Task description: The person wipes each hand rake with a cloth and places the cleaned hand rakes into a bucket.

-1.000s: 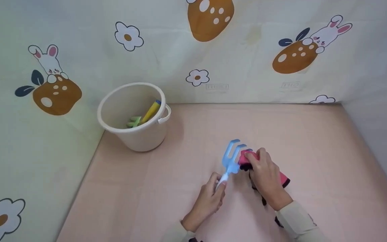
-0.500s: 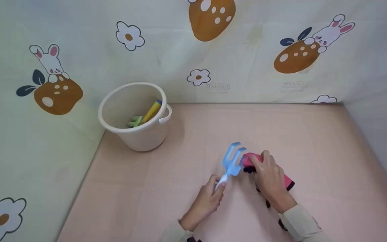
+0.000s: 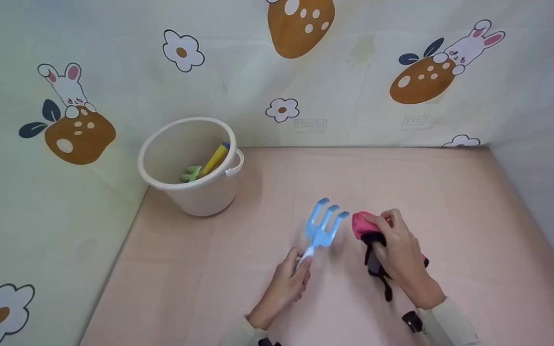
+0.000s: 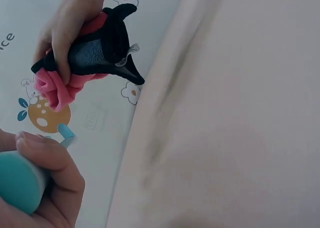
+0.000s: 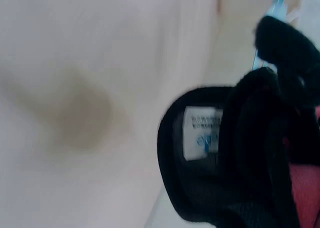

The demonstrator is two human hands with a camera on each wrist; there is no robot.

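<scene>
My left hand (image 3: 283,283) grips the white handle of a blue three-tined hand rake (image 3: 321,230), its bent tines pointing away from me. In the left wrist view, the turquoise end of the rake handle (image 4: 20,183) shows inside the curled fingers. To the right, my right hand (image 3: 402,250) pinches a soft pink fabric item with black trim (image 3: 364,226). It is bunched, with a dark strap-like end hanging down toward the table. The right wrist view shows its black-edged opening (image 5: 225,188) and a white label (image 5: 200,133) inside. A gap separates the rake tines from the pink fabric.
A cream bucket (image 3: 200,199) stands at the back left, with a handle loop on its right side. Inside lie a yellow-handled tool (image 3: 215,158) and a light green piece (image 3: 191,174). Printed cloth walls (image 3: 238,86) border the pinkish table (image 3: 200,288).
The rake has moved a little left and turned, so all three tines show. My right hand has drawn the pink fabric item right, away from the tines it overlapped before.
</scene>
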